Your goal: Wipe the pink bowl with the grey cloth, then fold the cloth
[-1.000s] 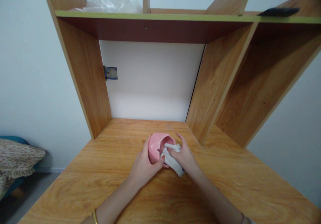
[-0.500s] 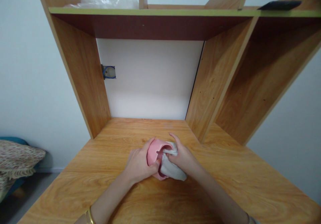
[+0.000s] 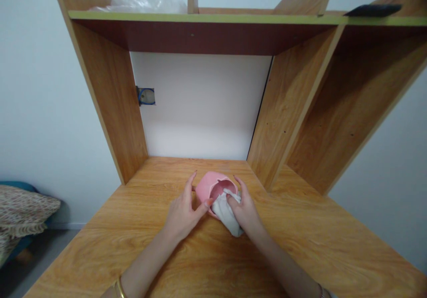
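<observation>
Near side of the pink bowl [image 3: 213,183] hidden behind white cloth [image 3: 224,212] and right hand [image 3: 246,210], plastic bag [image 3: 147,0] at upper left cut by the top edge, dark flat thing [image 3: 372,10] at upper right too small to identify, patterned cushion [image 3: 23,211] cut by the left edge.

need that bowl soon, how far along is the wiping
Done: unclear; no dirt visible on the pink bowl. In hand: left hand holds it tilted on the desk, right hand presses a white cloth at its rim. Left: probably finishing the inside and setting it down.
</observation>
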